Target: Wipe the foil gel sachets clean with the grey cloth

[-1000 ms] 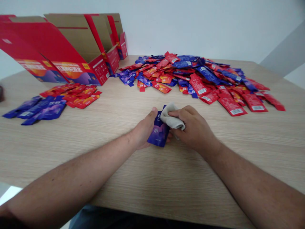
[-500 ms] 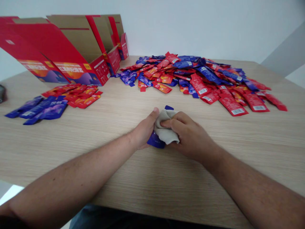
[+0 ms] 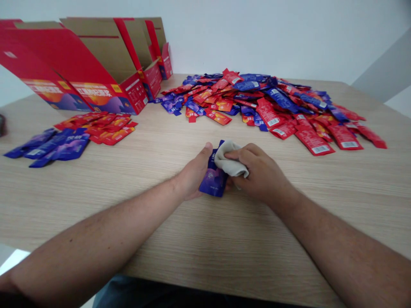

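My left hand point(image 3: 196, 174) is closed around a blue-purple sachet point(image 3: 212, 180), its thumb along the left edge and fingertips showing past the right edge. In my right hand point(image 3: 260, 171) is a bunched pale grey cloth point(image 3: 231, 161), pressed against the sachet's upper right part. The cloth covers some of the sachet's front, while the lower half with its printed pattern stays visible. Both hands are above the table in front of me.
A large heap of red and blue sachets point(image 3: 257, 96) lies at the back. Left of it stand open red cartons point(image 3: 105, 92). Before the cartons lie red sachets point(image 3: 111, 128) and blue sachets point(image 3: 61, 145) on the wooden table point(image 3: 154, 248). A dark object point(image 3: 1, 125) shows at the left edge.
The cloth in my right hand slid down over the sachet, then back up to its upper part, uncovering the lower half. My left hand keeps its grip and has barely moved.
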The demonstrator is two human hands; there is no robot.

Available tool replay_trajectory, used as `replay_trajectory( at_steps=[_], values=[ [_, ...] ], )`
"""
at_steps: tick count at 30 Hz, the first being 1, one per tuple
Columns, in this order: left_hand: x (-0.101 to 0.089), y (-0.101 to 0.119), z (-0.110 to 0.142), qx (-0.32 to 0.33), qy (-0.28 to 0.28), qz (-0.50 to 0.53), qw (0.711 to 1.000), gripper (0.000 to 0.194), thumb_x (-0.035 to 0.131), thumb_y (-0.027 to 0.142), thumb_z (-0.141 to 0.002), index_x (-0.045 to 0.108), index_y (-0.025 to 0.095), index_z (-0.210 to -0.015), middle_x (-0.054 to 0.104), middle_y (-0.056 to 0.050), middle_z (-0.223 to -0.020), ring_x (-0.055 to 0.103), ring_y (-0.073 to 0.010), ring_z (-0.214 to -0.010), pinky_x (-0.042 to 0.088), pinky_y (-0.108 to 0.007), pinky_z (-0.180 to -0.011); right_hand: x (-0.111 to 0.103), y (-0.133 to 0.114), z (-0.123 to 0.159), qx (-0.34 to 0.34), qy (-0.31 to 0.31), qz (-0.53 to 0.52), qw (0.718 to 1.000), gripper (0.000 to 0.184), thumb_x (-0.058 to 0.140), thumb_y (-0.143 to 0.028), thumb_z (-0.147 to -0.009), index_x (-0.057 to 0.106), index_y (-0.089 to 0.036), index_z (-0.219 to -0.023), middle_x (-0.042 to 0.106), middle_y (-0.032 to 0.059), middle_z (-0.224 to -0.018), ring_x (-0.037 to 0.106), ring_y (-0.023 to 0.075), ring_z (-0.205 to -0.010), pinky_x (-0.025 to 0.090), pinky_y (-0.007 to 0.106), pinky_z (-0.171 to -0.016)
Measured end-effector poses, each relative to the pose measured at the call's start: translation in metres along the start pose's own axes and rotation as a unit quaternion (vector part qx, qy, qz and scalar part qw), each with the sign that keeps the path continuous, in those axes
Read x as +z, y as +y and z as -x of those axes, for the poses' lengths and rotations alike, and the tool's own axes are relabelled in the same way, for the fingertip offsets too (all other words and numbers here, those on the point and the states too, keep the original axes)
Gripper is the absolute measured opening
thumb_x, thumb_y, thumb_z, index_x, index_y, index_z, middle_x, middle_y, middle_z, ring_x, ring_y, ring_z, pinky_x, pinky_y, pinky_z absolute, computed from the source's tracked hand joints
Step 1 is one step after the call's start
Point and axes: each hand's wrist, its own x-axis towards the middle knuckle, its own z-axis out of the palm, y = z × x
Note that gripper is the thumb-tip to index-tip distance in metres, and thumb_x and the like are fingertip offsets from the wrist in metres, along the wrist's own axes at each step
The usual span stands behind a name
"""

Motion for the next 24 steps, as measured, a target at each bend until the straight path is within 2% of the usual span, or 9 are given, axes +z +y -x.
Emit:
replay_trajectory(
  at_steps=[2, 7, 12, 17, 22, 24],
  values=[
    [0.0002, 0.0004, 0.0003, -0.002, 0.001, -0.007, 1.0, 0.075, 0.025, 0.068, -0.107, 0.072, 0.011, -0.12, 0.074, -0.01, -0.076, 0.071, -0.0202, -0.061, 0.06, -0.033, -0.064, -0.0004, 0.0005, -0.0001, 0.008, 0.002, 0.002, 1.0, 0.043, 0.074, -0.014, -0.078, 0.072, -0.018, -0.121, 0.071, 0.0122, -0.107, 0.068, 0.03, -0.1, 0.059, 0.044, -0.087],
    [0.0049, 0.0006, 0.0009, 0.036, 0.0, 0.019, 0.999, 0.068, 0.027, 0.059, -0.11, 0.073, 0.009, -0.119, 0.077, -0.012, -0.085, 0.073, -0.0189, -0.07, 0.059, -0.029, -0.07, -0.0015, -0.005, 0.002, -0.039, -0.053, -0.021, 0.998, 0.044, 0.074, -0.018, -0.081, 0.071, -0.019, -0.125, 0.068, 0.0131, -0.113, 0.068, 0.0284, -0.1, 0.059, 0.043, -0.085],
    [0.0058, 0.0029, 0.0029, -0.005, 0.021, -0.004, 1.0, 0.071, 0.024, 0.063, -0.109, 0.071, 0.011, -0.124, 0.076, -0.012, -0.084, 0.07, -0.0199, -0.061, 0.06, -0.034, -0.064, -0.0013, 0.0003, 0.0006, 0.014, -0.01, -0.002, 1.0, 0.044, 0.073, -0.015, -0.079, 0.071, -0.02, -0.122, 0.07, 0.0115, -0.109, 0.067, 0.0294, -0.101, 0.058, 0.044, -0.087],
    [0.0083, 0.0022, 0.0009, 0.04, 0.009, 0.019, 0.999, 0.067, 0.025, 0.056, -0.111, 0.072, 0.009, -0.118, 0.077, -0.012, -0.084, 0.073, -0.0192, -0.07, 0.059, -0.03, -0.07, -0.0028, -0.0041, 0.0009, -0.033, -0.049, -0.021, 0.998, 0.044, 0.076, -0.018, -0.079, 0.071, -0.021, -0.123, 0.068, 0.0116, -0.113, 0.068, 0.028, -0.1, 0.058, 0.041, -0.085],
    [0.0071, 0.0025, 0.001, 0.003, 0.016, 0.002, 1.0, 0.069, 0.024, 0.062, -0.109, 0.07, 0.012, -0.12, 0.074, -0.009, -0.076, 0.069, -0.0197, -0.06, 0.058, -0.033, -0.061, -0.0025, -0.0026, -0.0002, 0.017, -0.012, 0.0, 1.0, 0.044, 0.075, -0.016, -0.078, 0.072, -0.02, -0.121, 0.07, 0.0117, -0.109, 0.067, 0.0295, -0.1, 0.058, 0.044, -0.087],
    [0.0064, 0.0019, 0.0012, 0.012, 0.009, 0.007, 1.0, 0.069, 0.026, 0.062, -0.109, 0.071, 0.011, -0.12, 0.075, -0.011, -0.079, 0.071, -0.0203, -0.064, 0.059, -0.032, -0.063, -0.0032, -0.0056, 0.0002, 0.002, -0.025, -0.008, 1.0, 0.043, 0.075, -0.017, -0.079, 0.071, -0.021, -0.121, 0.07, 0.0112, -0.108, 0.067, 0.0287, -0.099, 0.058, 0.042, -0.085]
  ],
)
